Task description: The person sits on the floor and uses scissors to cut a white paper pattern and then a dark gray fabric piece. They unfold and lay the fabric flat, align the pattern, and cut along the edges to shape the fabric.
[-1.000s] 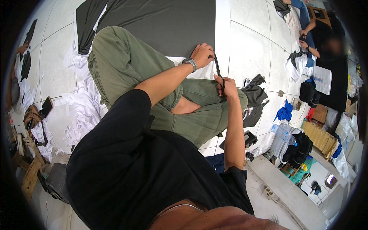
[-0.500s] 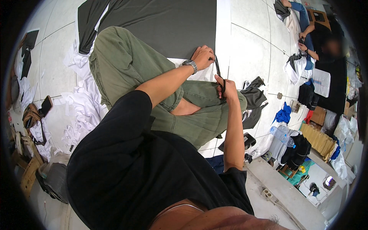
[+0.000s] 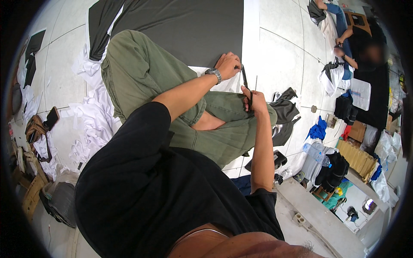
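Observation:
Black scissors (image 3: 245,76) are in my right hand (image 3: 257,101), its fingers wrapped round the handles beside my right knee. Their blades point away from me along the right edge of a dark grey cloth (image 3: 189,32) spread on the floor. Just left of the blades, my left hand (image 3: 228,65) is closed on the near right corner of that cloth, fingers bent. White material (image 3: 251,30) shows under and beside the dark cloth. Whether the blades are parted is too small to tell.
White cloth scraps (image 3: 94,124) heap at my left, with a brown bag (image 3: 35,128) and a phone (image 3: 53,117) beyond. Dark scraps (image 3: 285,112) lie by my right knee. A water bottle (image 3: 316,154) lies farther right. Another person (image 3: 355,47) sits at the far right, handling cloth.
My two hands stay in nearly the same place, and the scissor blades have shifted slightly at the cloth's edge. The other person's hands have moved a little.

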### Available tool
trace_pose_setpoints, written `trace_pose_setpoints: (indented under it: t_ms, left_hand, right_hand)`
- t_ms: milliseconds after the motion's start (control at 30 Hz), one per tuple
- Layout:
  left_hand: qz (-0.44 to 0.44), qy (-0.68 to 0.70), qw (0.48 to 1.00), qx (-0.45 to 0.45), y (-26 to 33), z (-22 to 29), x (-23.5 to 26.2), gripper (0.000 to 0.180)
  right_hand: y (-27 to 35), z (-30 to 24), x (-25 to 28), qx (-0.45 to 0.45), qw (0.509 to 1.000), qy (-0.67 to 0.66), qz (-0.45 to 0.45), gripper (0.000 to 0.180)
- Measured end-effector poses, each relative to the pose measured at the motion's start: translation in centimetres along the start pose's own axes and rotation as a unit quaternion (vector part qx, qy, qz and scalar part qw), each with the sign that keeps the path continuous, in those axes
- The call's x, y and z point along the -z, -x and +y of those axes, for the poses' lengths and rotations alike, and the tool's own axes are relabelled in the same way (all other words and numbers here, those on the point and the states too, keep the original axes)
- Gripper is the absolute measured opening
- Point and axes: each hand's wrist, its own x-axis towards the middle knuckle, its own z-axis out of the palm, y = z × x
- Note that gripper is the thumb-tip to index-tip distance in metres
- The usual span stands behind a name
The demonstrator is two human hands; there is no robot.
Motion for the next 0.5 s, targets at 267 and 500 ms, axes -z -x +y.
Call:
trace_pose_setpoints:
  t_ms: [267,500]
  left_hand:
    - [-0.010,0.011,1.000,0.008,0.0,0.2,0.3,0.007]
    - [-0.005,0.026,1.000,0.013,-0.3,0.1,0.3,0.008]
  right_hand:
    - [-0.5,-1.0,0.0,-0.010,1.000,-0.002,0.002,0.053]
    - [-1.0,-0.8,-0.4,0.004,1.000,-0.018,0.000,0.050]
